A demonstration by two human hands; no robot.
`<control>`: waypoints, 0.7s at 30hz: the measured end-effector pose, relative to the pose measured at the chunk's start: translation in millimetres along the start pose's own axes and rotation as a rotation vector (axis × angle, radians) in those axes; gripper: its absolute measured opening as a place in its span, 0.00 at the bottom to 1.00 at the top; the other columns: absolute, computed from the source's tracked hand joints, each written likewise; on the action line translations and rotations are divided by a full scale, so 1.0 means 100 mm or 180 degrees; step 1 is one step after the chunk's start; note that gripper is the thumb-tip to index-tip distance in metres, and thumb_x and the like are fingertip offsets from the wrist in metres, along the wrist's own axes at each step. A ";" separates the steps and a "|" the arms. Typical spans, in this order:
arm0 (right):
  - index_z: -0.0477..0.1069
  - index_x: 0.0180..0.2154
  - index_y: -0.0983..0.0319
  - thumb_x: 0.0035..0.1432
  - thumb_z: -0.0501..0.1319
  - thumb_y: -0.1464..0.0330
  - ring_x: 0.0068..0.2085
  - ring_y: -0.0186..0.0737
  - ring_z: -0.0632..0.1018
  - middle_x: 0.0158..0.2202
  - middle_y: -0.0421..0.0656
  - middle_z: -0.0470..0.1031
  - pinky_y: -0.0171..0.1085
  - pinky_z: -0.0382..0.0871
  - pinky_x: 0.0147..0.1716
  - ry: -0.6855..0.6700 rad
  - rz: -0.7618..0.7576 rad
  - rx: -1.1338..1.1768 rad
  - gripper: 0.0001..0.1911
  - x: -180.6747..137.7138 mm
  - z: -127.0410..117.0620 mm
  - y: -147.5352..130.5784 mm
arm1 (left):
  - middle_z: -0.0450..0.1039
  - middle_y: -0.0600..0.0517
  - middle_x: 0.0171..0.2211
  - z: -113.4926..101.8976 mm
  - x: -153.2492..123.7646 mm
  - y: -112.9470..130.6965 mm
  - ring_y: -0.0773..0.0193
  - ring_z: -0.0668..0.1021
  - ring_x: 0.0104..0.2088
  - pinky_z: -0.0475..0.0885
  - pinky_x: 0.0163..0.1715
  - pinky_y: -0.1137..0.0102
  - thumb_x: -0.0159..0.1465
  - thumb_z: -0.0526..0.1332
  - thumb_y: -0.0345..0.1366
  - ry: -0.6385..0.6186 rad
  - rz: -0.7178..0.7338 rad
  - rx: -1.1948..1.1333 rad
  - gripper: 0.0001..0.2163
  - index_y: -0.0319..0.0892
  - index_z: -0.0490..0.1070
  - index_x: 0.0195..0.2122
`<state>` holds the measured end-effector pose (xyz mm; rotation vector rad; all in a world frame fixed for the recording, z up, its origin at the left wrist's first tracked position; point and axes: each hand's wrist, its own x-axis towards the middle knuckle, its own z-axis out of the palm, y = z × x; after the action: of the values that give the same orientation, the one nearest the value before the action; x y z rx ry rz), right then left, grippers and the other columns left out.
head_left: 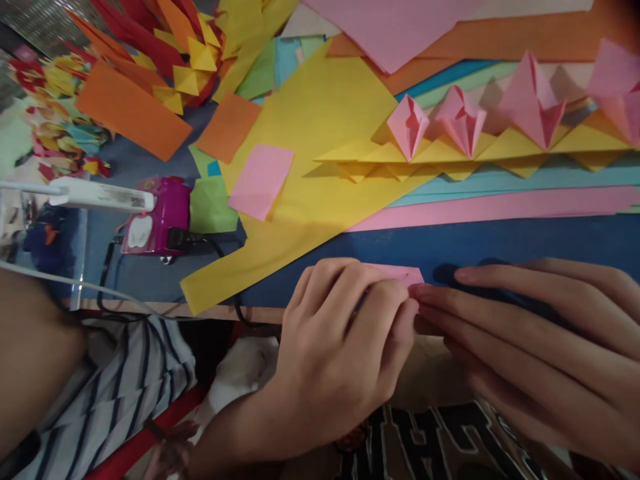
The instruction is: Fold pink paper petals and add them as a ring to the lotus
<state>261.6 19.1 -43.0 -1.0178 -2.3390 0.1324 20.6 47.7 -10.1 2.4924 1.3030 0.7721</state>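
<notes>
Basically, both bare hands are at the near edge of the dark blue tabletop, working on a small pink piece of folded paper. Left hand: fingers curled over the paper, grasping it, mostly covering it; only its upper and right part shows. Right hand: fingers stretched out, fingertips at the paper's right end, right by the left fingertips; whether they pinch it, cannot tell. Beyond the hands, a long pink paper strip lies flat near a large, irregular yellow paper sheet. Further up on the right, a yellow zigzag-edged paper strip carries a row of pink folded-paper points, e.g. the leftmost pink point. On the yellow sheet, left part: a loose pink paper rectangle. Left of that, an orange paper rectangle, plus a magenta plastic box with a white plug-like block reaching over it and a black cable. Lower left, another person's white, dark-striped garment, partly in view.
</notes>
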 end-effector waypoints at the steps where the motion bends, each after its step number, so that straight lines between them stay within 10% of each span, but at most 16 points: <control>1: 0.78 0.58 0.61 0.73 0.60 0.71 0.63 0.51 0.77 0.62 0.36 0.81 0.56 0.68 0.62 -0.0003 0.0009 -0.0017 0.16 -0.02 0.00 0.00 | 0.82 0.49 0.40 0.00 0.00 0.03 0.57 0.80 0.42 0.77 0.44 0.59 0.66 0.70 0.27 0.0006 -0.0084 -0.0005 0.03 0.38 0.77 0.40; 21: 0.80 0.59 0.58 0.72 0.62 0.73 0.60 0.55 0.77 0.68 0.32 0.76 0.58 0.69 0.61 -0.0201 0.0082 0.0190 0.18 -0.07 -0.07 -0.01 | 0.82 0.55 0.38 0.11 -0.03 0.27 0.58 0.78 0.42 0.73 0.47 0.56 0.70 0.68 0.32 0.0470 -0.1111 0.0027 0.04 0.46 0.78 0.37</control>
<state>268.5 12.6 -40.2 -1.0286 -2.3645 0.2461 44.0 29.7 -8.9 2.1571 1.7321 0.8749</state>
